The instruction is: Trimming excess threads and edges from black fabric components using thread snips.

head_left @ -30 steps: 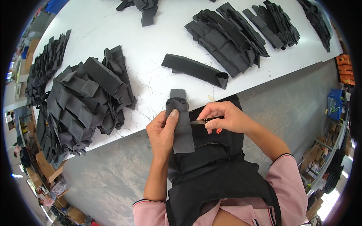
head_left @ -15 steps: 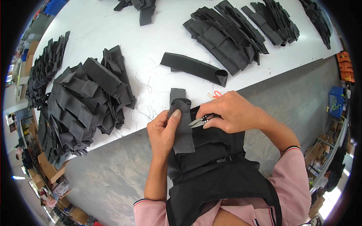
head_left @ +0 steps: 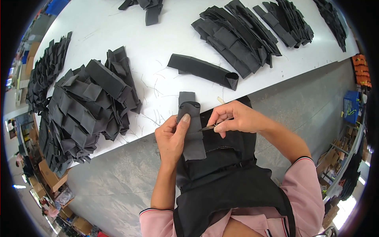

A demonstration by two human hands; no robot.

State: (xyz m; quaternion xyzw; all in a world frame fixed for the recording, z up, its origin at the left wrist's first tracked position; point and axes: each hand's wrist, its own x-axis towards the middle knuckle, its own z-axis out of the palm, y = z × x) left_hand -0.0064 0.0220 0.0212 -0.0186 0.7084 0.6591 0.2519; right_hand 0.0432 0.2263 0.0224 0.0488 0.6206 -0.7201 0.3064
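My left hand (head_left: 171, 136) is closed on a dark grey fabric strip (head_left: 193, 148), its thumb pressed flat on the upper part. The strip is folded into a loop at the top, and its far end reaches over the table edge. In my right hand (head_left: 239, 118) is a pair of thread snips (head_left: 207, 128), mostly hidden by the fingers. Their narrow blades point left at the strip's right edge, near a crosswise seam. Whether the tips touch the fabric, I cannot tell. Beneath both hands lies my black apron (head_left: 237, 189).
On the white table (head_left: 158, 39) lies a folded dark strip (head_left: 203, 71) just beyond my hands. A large heap of similar strips (head_left: 87, 102) sits at left, a stacked bundle (head_left: 237, 37) at far right. Loose threads litter the tabletop. A blue basket (head_left: 350, 106) stands off to the right.
My right hand has turned, and the snips' blades show narrower than before. An orange loop behind that hand is out of sight now. The left hand keeps its hold, barely shifted.
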